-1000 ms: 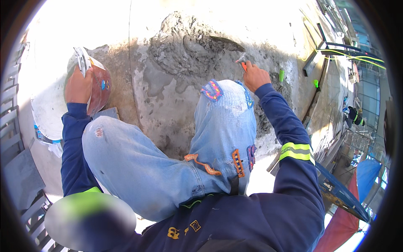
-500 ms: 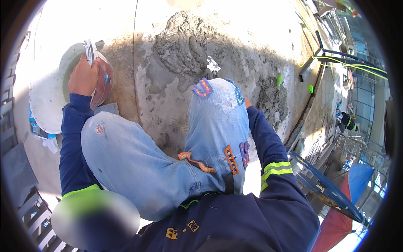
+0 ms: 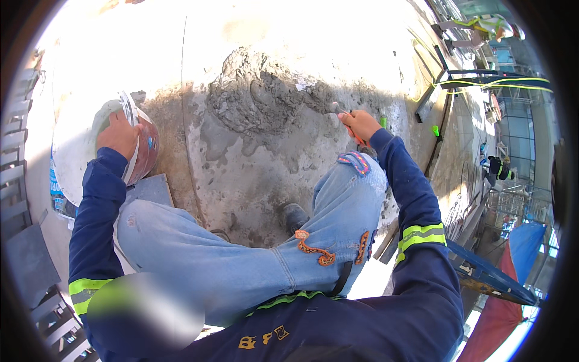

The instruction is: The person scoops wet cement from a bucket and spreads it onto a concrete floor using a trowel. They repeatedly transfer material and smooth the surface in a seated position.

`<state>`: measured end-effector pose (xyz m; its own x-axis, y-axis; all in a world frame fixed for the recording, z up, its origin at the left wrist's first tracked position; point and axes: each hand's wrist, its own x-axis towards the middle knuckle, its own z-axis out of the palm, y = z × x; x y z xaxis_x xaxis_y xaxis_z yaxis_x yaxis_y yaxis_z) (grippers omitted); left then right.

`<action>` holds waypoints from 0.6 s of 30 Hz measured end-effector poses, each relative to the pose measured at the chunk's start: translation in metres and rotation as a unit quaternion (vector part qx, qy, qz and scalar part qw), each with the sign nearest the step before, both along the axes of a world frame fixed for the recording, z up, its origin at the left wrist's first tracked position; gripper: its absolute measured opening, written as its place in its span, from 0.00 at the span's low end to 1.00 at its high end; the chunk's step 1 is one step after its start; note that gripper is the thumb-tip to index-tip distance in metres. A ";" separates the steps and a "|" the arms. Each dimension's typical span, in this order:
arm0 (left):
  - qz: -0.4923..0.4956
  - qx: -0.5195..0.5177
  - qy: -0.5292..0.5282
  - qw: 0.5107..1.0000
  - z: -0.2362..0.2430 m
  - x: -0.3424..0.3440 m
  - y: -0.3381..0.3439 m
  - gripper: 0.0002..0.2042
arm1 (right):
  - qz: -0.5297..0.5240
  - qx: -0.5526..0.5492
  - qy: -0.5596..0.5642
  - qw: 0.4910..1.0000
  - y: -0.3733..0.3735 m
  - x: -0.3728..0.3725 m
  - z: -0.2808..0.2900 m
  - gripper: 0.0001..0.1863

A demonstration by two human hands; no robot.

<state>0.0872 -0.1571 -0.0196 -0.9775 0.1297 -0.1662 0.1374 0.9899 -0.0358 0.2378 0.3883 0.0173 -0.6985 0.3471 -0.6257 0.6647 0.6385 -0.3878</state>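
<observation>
My left hand (image 3: 117, 136) is closed on the rim of a round bucket (image 3: 146, 158) with a red-brown side and pale inside, along with a white and silver strip (image 3: 127, 107) at that rim. My right hand (image 3: 360, 127) is closed round an orange-handled trowel (image 3: 346, 119), held at the right edge of a heap of wet grey mortar (image 3: 253, 96). The heap lies spread on the stained concrete floor (image 3: 217, 184). My bent legs in patched jeans (image 3: 211, 253) are below both hands, with a dark shoe (image 3: 294, 216) showing between them.
A grey board (image 3: 151, 192) lies by the bucket. At right are metal bars (image 3: 429, 101) with yellow cable, small green objects (image 3: 436, 131) and a red-and-blue sheet (image 3: 522, 259). A worker in hi-vis (image 3: 488, 27) is at top right, another (image 3: 500, 169) further down.
My right hand and trowel, hidden behind my knee half a second ago, show again. My right knee has shifted right, uncovering the shoe. The floor and bucket sit lower in view.
</observation>
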 end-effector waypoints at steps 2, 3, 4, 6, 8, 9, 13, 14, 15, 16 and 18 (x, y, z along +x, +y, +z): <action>-0.104 -0.041 0.033 0.993 0.022 0.023 0.026 0.23 | -0.031 -0.083 0.025 0.996 0.011 0.002 -0.019 0.20; -0.174 -0.015 0.065 0.982 0.033 0.034 0.050 0.22 | -0.058 -0.117 0.057 0.990 0.007 0.005 -0.022 0.20; -0.220 0.049 0.000 0.974 0.038 0.046 0.088 0.20 | -0.093 -0.139 0.083 0.982 0.011 0.013 -0.022 0.19; -0.299 0.127 -0.133 0.936 0.046 0.075 0.147 0.18 | -0.130 -0.154 0.136 0.970 0.007 0.015 -0.024 0.18; -0.341 0.155 -0.212 0.902 0.034 0.097 0.179 0.17 | -0.126 -0.133 0.233 0.955 -0.001 0.005 -0.031 0.19; -0.351 0.165 -0.232 0.892 0.017 0.109 0.188 0.17 | -0.120 -0.137 0.291 0.939 -0.007 0.002 -0.032 0.22; -0.278 0.236 -0.246 0.898 -0.074 0.137 0.240 0.17 | -0.114 0.021 0.419 0.901 -0.003 -0.002 -0.116 0.24; -0.231 0.270 -0.261 0.897 -0.090 0.144 0.251 0.16 | -0.126 0.076 0.389 0.910 -0.008 0.001 -0.160 0.24; -0.184 0.305 -0.281 0.891 -0.104 0.158 0.260 0.16 | -0.138 0.132 0.353 0.916 -0.012 0.012 -0.203 0.23; -0.151 0.350 -0.299 0.875 -0.114 0.169 0.280 0.16 | -0.096 0.173 0.239 0.951 0.011 0.034 -0.242 0.23; -0.110 0.363 -0.337 0.862 -0.139 0.194 0.294 0.17 | -0.067 0.187 0.115 0.973 0.017 0.066 -0.267 0.23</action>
